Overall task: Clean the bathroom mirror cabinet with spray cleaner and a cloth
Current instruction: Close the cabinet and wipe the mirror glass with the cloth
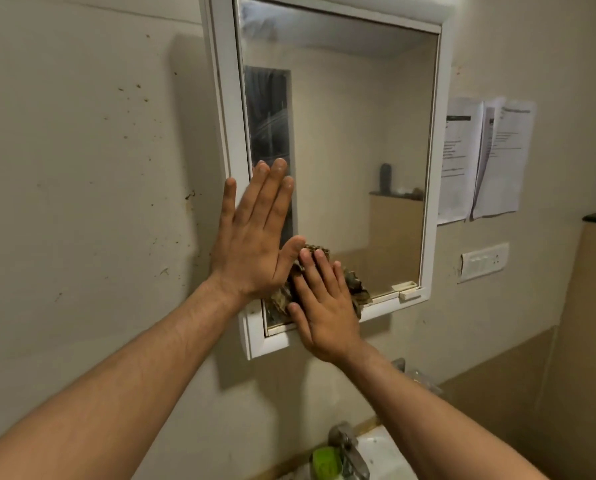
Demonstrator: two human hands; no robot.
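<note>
The white-framed mirror cabinet (431,168) hangs on the wall, its glass streaked and hazy at the upper left. My left hand (255,237) lies flat with straight fingers against the lower left of the mirror and its frame. My right hand (324,306) presses a crumpled brownish cloth (357,289) flat against the glass near the bottom edge, fingers straight. Most of the cloth is hidden under that hand. A green object (326,462), possibly the cleaner's cap, shows at the bottom edge.
A metal tap (348,452) and a white basin (390,455) sit below the cabinet. Paper sheets (487,157) are taped to the wall on the right, above a white switch plate (483,261). The left wall is speckled with dirt.
</note>
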